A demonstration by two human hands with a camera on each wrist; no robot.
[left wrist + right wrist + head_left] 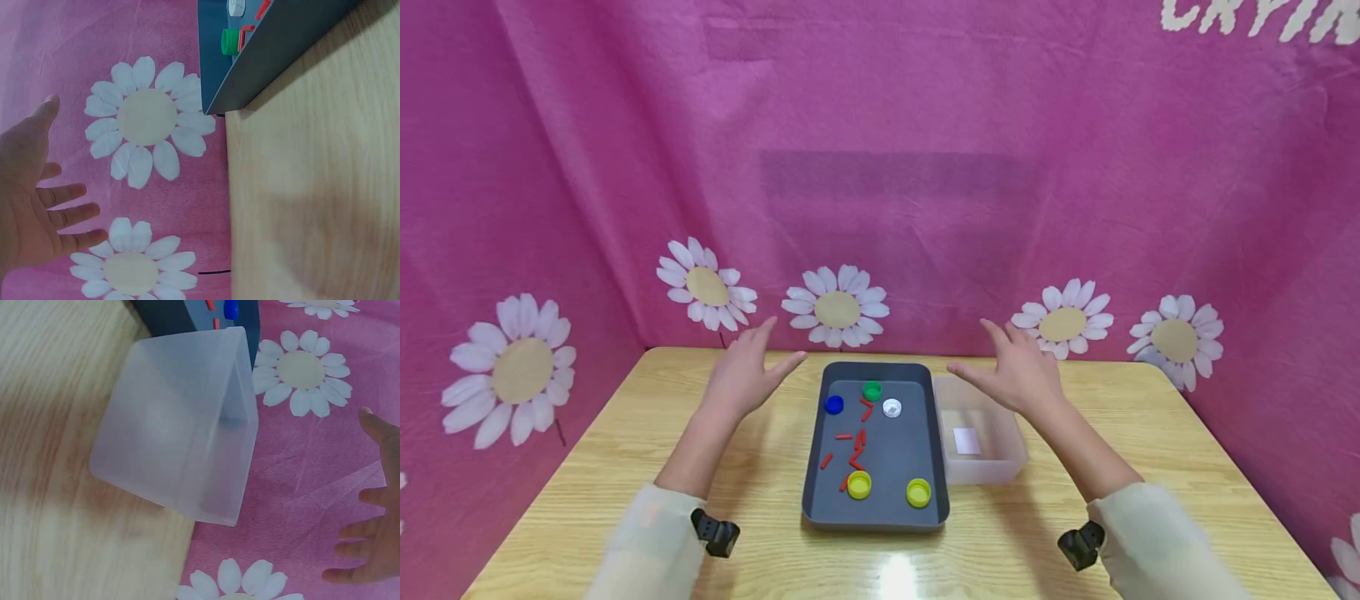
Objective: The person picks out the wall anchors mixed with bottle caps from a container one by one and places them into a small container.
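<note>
My left hand [741, 375] is raised over the table left of a dark grey tray [895, 512], its fingers spread and holding nothing. On the other side, my right hand [1022, 375] hovers above a translucent plastic box [985, 473], fingers straight and spread. Inside the tray lie a blue cap [834, 405], a green cap [872, 391], a silvery white cap [891, 407], a yellow cap [859, 485] and a second yellow cap [918, 492]. Several small red sticks [844, 437] are scattered among them, mostly on the tray's left half.
The box stands against the tray's right side, with a pale square [967, 441] showing at its bottom. Both rest on a wooden table [760, 533]. A pink cloth [910, 233] with white daisies hangs behind and at the sides.
</note>
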